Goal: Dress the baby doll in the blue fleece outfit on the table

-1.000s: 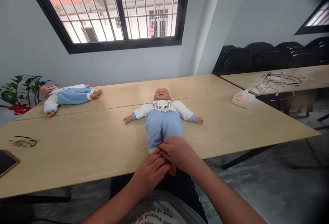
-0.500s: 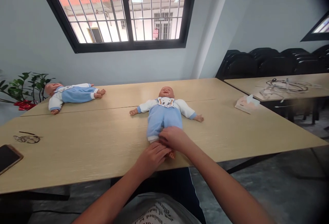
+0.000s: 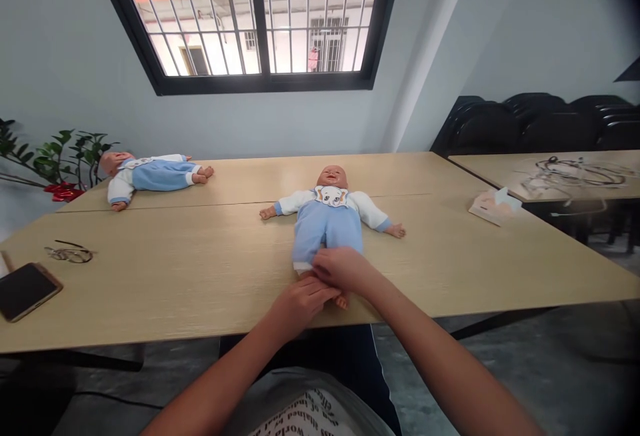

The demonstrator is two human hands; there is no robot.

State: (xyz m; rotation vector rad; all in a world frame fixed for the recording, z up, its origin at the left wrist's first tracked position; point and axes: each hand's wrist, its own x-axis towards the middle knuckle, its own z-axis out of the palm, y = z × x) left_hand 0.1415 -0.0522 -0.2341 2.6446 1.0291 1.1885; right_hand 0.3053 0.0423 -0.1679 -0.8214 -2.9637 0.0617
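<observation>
Had left hand (image 3: 299, 304) and right hand (image 3: 345, 269) together over the lower legs of the face-up doll (image 3: 327, 223), lying by the near edge of the table (image 3: 210, 276); could not tell whether clamped on them or merely resting.

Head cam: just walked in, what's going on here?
A person's left hand and right hand are together at the leg end of a doll lying face-up on a table. Their exact grip is hidden. A second doll lies far left, touched by neither hand.
</observation>
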